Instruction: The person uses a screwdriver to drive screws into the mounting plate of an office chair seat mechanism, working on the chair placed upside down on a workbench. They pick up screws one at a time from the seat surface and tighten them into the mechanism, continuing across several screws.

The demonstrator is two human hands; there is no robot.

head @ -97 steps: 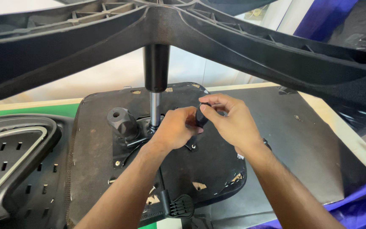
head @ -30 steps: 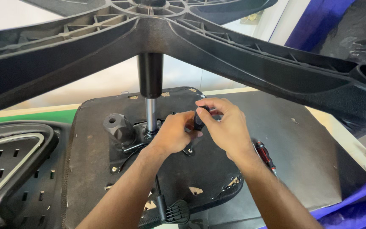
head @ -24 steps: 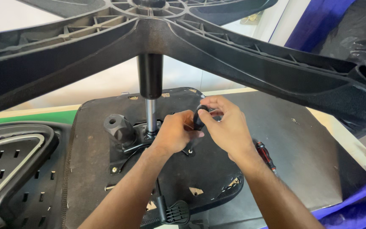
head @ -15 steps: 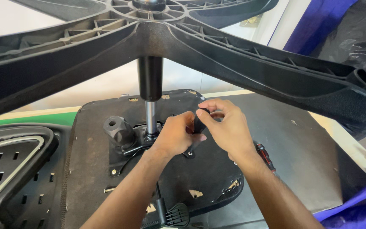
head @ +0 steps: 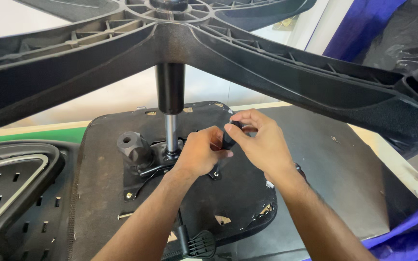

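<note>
A pale, cream-coloured desk (head: 402,159) is being shown along its far and right edges, with a large dark mat (head: 344,183) laid flat over most of it. A strip of green surface (head: 30,136) is being seen at the left, beside the cream edge. Behind it, a plain white wall (head: 122,96) is being lit evenly by soft, bright light. Blue-violet cloth (head: 349,34) is hanging at the upper right, and more of it (head: 412,237) is lying at the lower right corner.

Both hands together, forearms converging from below.
Left hand (head: 200,151) curled, knuckles up; right hand (head: 260,141) fingers bent, pinching beside it.
</note>
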